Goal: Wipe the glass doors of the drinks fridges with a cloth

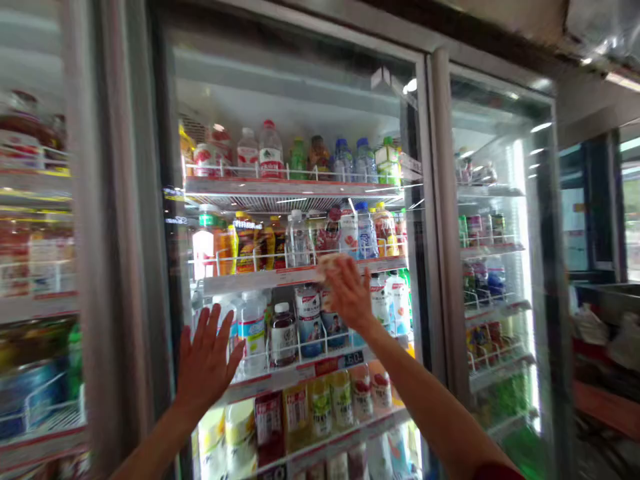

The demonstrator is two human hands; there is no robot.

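Observation:
A glass door [295,83] of a drinks cooler stands in front of me, with reflections on it. My right hand [349,293] is raised at the middle of the pane, its fingers over a crumpled pale cloth [327,267]. Hand and cloth are a little blurred. Lower and to the left, my left hand [207,353] is open, fingers spread, palm toward the glass near the door's left frame; whether it touches the pane I cannot tell. Behind the glass, a dark bottle with a white cap [283,333] shows between the two hands.
Shelves [300,187] of bottles and cartons fill the cooler behind wire rails. A metal post [443,200] divides this door from another glass door [493,120] on the right. More bottles [30,253] show behind the left door. At far right is a reddish bench-like surface [607,407].

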